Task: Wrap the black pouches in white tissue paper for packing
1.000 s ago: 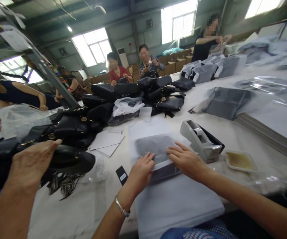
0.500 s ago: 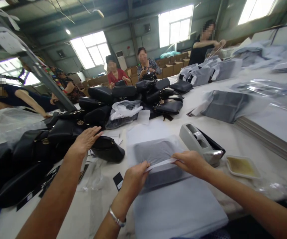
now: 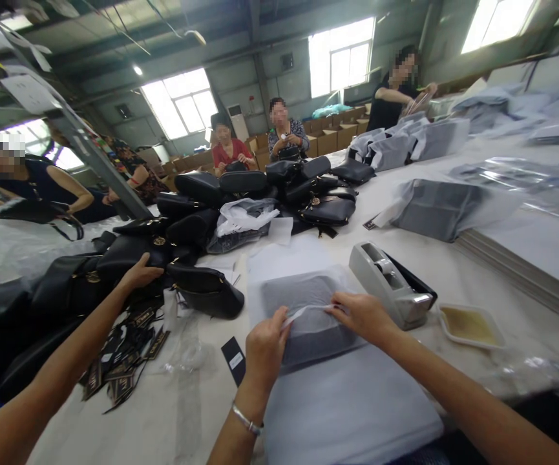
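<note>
A dark bag wrapped in thin white tissue paper [image 3: 303,290] lies in front of me on a stack of white sheets [image 3: 351,403]. My left hand [image 3: 265,342], with a silver bangle on its wrist, pinches the near edge of the tissue. On the right of that same folded edge, my right hand [image 3: 362,315] pinches the paper between thumb and fingers. The paper edge is drawn taut between both hands, across the top of the wrapped bag. A black tag [image 3: 233,360] lies beside my left hand.
A tape dispenser [image 3: 390,281] and a shallow dish [image 3: 470,325] stand to my right. A co-worker's arm [image 3: 90,316] reaches in from the left onto piled black handbags [image 3: 206,290]. Loose tags [image 3: 124,355] lie below it. Stacked boards [image 3: 526,258] lie further right.
My hands have shifted slightly left, still pinching the tissue edge, which now bows upward. The co-worker's hand has moved left onto a black handbag, uncovering the loose tags.
</note>
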{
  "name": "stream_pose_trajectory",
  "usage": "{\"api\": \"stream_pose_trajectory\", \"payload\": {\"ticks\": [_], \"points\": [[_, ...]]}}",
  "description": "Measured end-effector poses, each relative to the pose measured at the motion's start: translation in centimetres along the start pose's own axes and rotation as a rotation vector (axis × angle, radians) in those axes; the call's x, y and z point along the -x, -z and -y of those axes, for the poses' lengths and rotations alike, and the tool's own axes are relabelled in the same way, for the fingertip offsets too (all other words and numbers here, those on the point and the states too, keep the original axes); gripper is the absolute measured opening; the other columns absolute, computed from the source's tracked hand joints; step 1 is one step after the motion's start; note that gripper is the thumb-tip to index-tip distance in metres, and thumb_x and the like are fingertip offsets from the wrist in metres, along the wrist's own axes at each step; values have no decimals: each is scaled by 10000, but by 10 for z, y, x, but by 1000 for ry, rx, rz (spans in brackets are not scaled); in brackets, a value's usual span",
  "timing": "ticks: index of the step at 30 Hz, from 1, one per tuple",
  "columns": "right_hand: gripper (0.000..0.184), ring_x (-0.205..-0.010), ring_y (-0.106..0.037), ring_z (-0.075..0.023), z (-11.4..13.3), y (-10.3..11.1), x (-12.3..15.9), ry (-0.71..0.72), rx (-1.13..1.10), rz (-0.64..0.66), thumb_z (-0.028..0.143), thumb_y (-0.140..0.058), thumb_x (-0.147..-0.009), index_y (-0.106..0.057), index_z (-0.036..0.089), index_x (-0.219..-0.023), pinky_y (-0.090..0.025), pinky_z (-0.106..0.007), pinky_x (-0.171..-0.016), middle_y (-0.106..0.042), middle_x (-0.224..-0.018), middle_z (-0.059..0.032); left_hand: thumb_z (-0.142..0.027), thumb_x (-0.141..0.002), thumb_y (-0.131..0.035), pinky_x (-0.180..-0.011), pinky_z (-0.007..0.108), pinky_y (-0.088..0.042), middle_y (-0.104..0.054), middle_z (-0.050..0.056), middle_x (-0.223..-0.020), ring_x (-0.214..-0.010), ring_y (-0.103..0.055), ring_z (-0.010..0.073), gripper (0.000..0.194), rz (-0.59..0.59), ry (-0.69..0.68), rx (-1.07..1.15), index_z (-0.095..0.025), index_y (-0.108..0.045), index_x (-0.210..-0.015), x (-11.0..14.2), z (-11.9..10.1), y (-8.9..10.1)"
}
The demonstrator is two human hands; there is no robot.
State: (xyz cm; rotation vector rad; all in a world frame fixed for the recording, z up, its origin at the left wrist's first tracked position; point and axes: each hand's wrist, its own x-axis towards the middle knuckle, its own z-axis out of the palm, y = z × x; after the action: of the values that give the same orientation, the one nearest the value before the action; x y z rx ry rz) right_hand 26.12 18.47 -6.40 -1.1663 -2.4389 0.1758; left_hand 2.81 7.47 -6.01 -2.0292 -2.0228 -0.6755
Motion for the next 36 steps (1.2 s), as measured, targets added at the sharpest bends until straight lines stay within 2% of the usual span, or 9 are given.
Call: {"api": "stream_pose_trajectory", "payload": {"ticks": [6,10,13,16,21,25,29,32,36], "points": [[255,-656,-648,-185,2,3,-5,-68,-19,67,482,-598,-905,-642,234,-863,-297,-268,-562,-703,-720,-6,-353,-904,-617,-666,276,-515,-734,10,-823,-731,-686,186,298,-1,42,-97,-219,-630,-1170,-15,-2,9],[208,-704,-656,-190,4,7,-9,-106,-35,124,444,-626,-885,-655,238,-872,-305,-265,-571,-713,-753,-7,-250,-924,-587,-1032,469,-440,-714,93,-1112,-1040,-658,243,327,-152,27,-170,-190,-599,-1245,-18,-12,16],[204,-724,-662,-193,3,9,-12,-106,-23,148,438,-620,-885,-664,239,-878,-319,-267,-575,-717,-768,-13,-174,-948,-521,-1149,493,-325,-661,82,-1267,-1223,-573,232,336,-252,-159,-142,-210,-585,-1277,-3,-28,6],[205,-737,-671,-201,3,8,-15,-100,3,160,439,-618,-886,-670,241,-893,-338,-267,-582,-721,-777,-17,-158,-963,-473,-1046,370,-474,-690,55,-1232,-1171,-614,195,294,-153,-358,-70,-192,-630,-1209,14,-44,-16],[185,-746,-684,-214,1,15,-18,-94,105,120,375,-558,-927,-673,232,-950,-406,-280,-608,-735,-853,-40,-201,-936,-534,-1040,509,-479,-558,61,-1416,-1325,-488,316,337,-3,-236,-157,-229,-604,-1265,18,-51,-33],[269,-968,-669,-251,-29,34,-2,-115,162,-195,319,-503,-941,-642,214,-1146,-487,-349,-822,-698,-1146,-79,-239,-942,-529,-1070,595,-419,-491,37,-1478,-1380,-411,337,375,105,-160,-182,-293,-562,-1311,12,-52,-28],[362,-1218,-548,-286,-84,53,31,-263,97,-466,437,-510,-904,-681,173,-1082,-380,-419,-1076,-623,-1282,-131,-218,-951,-501,-1093,623,-370,-469,26,-1494,-1395,-389,326,384,161,-123,-154,-310,-551,-1320,11,-52,-27],[416,-1238,-535,-305,-115,58,53,-505,-38,-389,525,-503,-859,-732,192,-955,-376,-440,-1078,-594,-1328,-140,-188,-949,-486,-1093,617,-367,-472,29,-1491,-1393,-393,325,400,174,-125,-135,-310,-551,-1324,11,-49,-29],[414,-1247,-534,-298,-127,51,61,-689,-361,-228,571,-556,-815,-775,225,-876,-356,-401,-1081,-565,-1384,-96,-182,-943,-493,-1093,608,-368,-476,30,-1488,-1390,-398,320,410,164,-134,-115,-319,-555,-1325,11,-47,-29]]}}
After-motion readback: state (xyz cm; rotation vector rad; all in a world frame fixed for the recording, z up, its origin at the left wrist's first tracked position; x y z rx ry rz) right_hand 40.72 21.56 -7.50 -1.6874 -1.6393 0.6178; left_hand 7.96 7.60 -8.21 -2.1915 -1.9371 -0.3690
